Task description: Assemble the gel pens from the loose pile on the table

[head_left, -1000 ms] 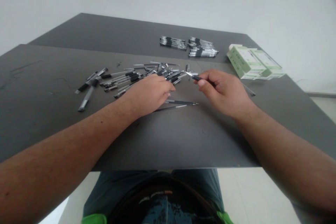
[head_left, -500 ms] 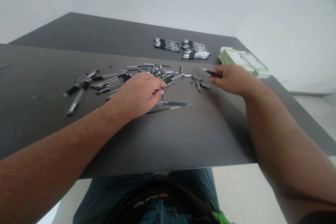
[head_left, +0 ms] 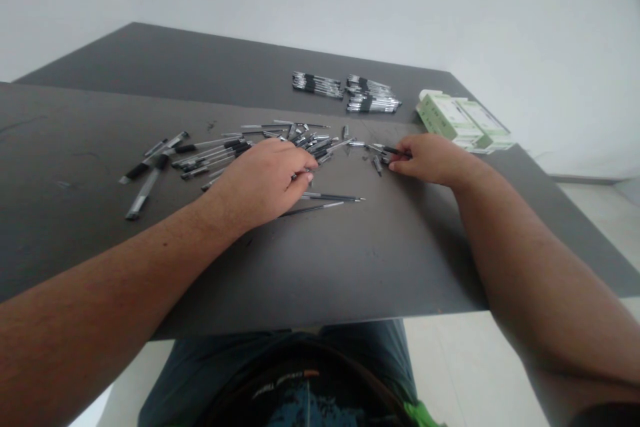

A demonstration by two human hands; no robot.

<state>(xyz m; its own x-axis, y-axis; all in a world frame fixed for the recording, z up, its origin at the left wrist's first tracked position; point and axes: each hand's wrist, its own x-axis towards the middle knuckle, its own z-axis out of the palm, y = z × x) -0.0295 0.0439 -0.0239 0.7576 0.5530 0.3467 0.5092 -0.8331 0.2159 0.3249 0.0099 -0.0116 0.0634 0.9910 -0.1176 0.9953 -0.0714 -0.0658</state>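
My left hand [head_left: 270, 177] rests over the near side of a heap of loose pen parts [head_left: 313, 140], thumb and fingers drawn together. What they hold, if anything, is hidden behind the knuckles. To the right, my right hand [head_left: 425, 157] is closed on an uncapped pen [head_left: 390, 149] with a dark grip, its tip pointing left. The fingertips are down beside a small pen cap [head_left: 377, 165] on the table. Two thin ink refills [head_left: 333, 198] lie just right of and below my left hand. Clear pen barrels with black grips [head_left: 215, 155] lie left of the heap.
Bundled clear pens [head_left: 317, 85] and another group of pens [head_left: 373, 102] lie at the back. Green and white boxes [head_left: 463, 120] stand at the back right. Two separate pens, one a thick barrel [head_left: 150, 183], lie on the left of the grey table [head_left: 320, 267].
My right hand has moved left and slightly down with the pen, bringing its fingertips to the loose caps. My left hand has stayed in place.
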